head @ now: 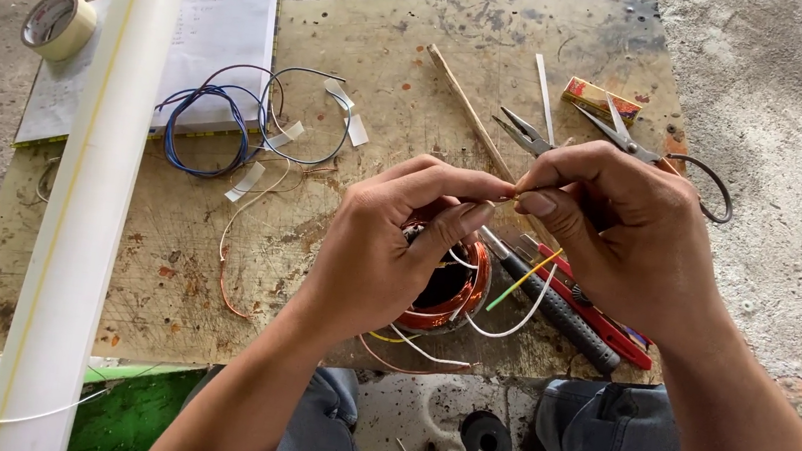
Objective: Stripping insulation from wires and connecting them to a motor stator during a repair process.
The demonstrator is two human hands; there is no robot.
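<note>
My left hand [389, 244] and my right hand [622, 231] meet above a round motor winding of copper wire [458, 298] that rests at the near edge of a worn wooden board [382, 42]. The fingertips of both hands pinch a thin wire end [510, 194] between them. White, yellow and green leads [525, 285] hang from the winding under my right hand. My left hand partly hides the winding.
On the board lie scissors [651, 153], needle-nose pliers [524, 131], a wooden stick [465, 107], a small red and yellow box [600, 99], red-handled and black-handled tools [581, 327], coiled blue and grey wires [232, 121], a notebook [207, 32] and a tape roll [59, 23]. A white pipe [93, 190] crosses at the left.
</note>
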